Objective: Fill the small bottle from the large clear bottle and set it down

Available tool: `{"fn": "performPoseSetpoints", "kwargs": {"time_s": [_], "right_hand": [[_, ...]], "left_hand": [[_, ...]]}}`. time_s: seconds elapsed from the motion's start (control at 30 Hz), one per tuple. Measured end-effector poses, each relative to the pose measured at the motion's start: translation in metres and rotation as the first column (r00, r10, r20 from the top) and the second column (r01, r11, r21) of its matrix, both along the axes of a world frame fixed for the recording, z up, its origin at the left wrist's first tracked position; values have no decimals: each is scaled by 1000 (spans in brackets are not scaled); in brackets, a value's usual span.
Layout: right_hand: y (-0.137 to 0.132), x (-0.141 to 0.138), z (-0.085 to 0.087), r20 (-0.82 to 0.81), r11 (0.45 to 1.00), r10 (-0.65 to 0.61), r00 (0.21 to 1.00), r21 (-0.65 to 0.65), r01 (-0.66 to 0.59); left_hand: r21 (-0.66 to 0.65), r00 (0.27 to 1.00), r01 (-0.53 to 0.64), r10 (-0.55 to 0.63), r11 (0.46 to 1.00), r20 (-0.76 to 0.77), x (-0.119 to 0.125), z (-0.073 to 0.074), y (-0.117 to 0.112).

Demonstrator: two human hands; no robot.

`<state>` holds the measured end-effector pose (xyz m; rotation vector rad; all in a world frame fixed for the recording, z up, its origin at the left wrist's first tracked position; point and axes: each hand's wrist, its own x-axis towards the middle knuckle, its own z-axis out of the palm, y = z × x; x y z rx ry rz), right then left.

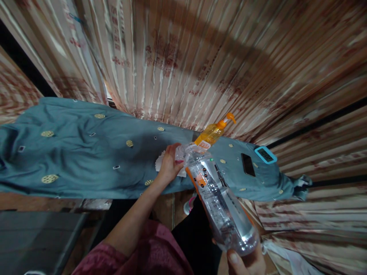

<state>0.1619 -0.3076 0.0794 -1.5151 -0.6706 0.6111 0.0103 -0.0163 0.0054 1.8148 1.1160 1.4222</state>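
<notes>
- Left hand (169, 163): we find it closed at the neck of the clear bottle (219, 198).
- Right hand (250, 264): gripping its base.
- Between both hands, we record its long axis slanting, neck pointing forward-left.

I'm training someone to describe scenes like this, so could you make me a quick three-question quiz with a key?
1. Which hand holds the clear bottle near its base?
2. True or false: the phone lies beside the clock on the patterned cloth.
3. What colour is the pump on the bottle with yellowish liquid?
a) blue
b) orange
c) black

Key:
1. The right hand
2. True
3. b
</notes>
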Motion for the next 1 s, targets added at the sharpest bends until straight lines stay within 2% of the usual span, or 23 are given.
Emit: {"fn": "performPoseSetpoints", "kwargs": {"time_s": [0.2,0.4,0.63,0.73,1.0], "right_hand": [[-3,4,-2,46,999,-21,999,-35,22],[-2,3,0,20,1000,-9,1000,-23,10],[-3,3,-7,11,1000,-10,1000,14,10],[-1,1,-3,24,1000,-12,1000,-20,13],[7,-4,9,50,998,-62,997,-6,62]], "left_hand": [[15,1000,-12,12,1000,9,2,-1,1],[-11,1000,20,-19,1000,15,0,2,0],[-14,999,27,-26,1000,20,0,1,-1],[-7,1000,19,-19,1000,12,0,1,-1],[10,1000,1,-1,1000,-23,0,-2,1]]}}
